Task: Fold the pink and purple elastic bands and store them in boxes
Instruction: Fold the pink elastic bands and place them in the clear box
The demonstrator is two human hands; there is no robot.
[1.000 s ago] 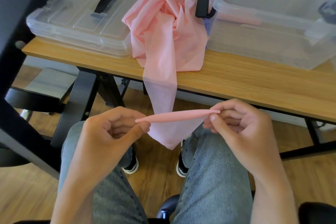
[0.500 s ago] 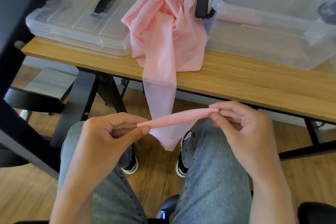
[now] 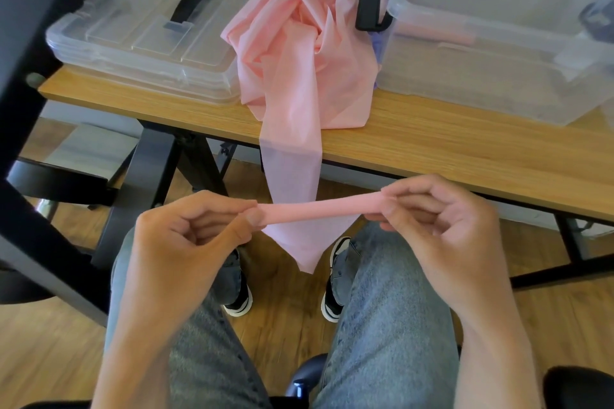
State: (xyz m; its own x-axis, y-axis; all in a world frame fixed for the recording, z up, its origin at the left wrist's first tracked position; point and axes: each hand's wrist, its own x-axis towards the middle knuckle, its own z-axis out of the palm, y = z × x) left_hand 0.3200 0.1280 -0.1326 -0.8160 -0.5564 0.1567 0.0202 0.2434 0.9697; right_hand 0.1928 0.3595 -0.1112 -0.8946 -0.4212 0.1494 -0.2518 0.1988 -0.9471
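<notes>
Wooden floorboards run under a wooden desk [image 3: 448, 156] with black legs, and on it lie a flat clear lid with a black handle [image 3: 143, 40], an open clear storage box [image 3: 498, 53] and, between them, a heap of pink elastic band [image 3: 299, 53] whose tail spills over the near edge. That tail hangs down to the seated person's knees, where its end is wound into a tight pink roll [image 3: 319, 207] stretched between both hands. Over the last second the roll has thickened a little and tipped, its right end now higher, while the loose point of band below it has drawn up slightly — so I judge the rolling is only beginning, with nearly the whole band left to take in. The left hand [image 3: 196, 236] has a closed grip, thumb and forefinger pinching the roll's left end, the other fingers curled under. The right hand [image 3: 442, 219] pinches the right end the same way. A pink roll appears to lie inside the box already — a scrap of purple shows beside it.
</notes>
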